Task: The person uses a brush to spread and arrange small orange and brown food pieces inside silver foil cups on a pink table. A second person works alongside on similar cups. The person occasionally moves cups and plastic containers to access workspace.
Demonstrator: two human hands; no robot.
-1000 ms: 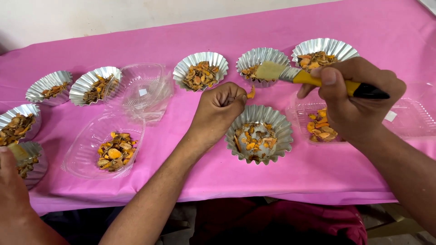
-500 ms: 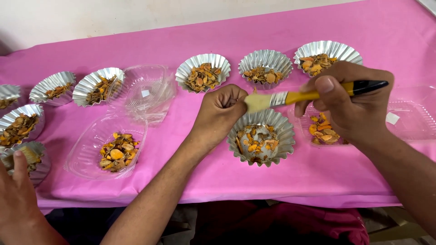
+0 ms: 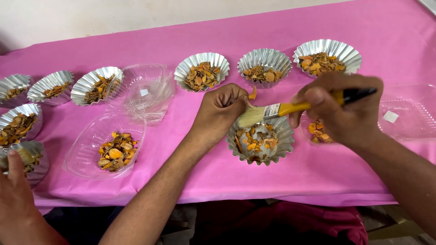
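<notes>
Right now the right hand (image 3: 343, 109) grips a yellow-handled paintbrush (image 3: 290, 109), its bristles laid at the upper rim of a fluted foil cup (image 3: 261, 145) at centre frame, which holds a thin scatter of orange dried slices. The left hand (image 3: 220, 111), curled into a loose fist, rests against the cup's upper left edge and seems to steady it (whether it pinches anything I cannot tell). Judging by this, the brushing of that cup is in hand; the bristles would need to travel down over the slices while the cup is kept from sliding. Fuller foil cups (image 3: 202, 71) line the upper frame on the pink cloth (image 3: 190, 168); another person's hand (image 3: 16, 190) shows at lower left.
</notes>
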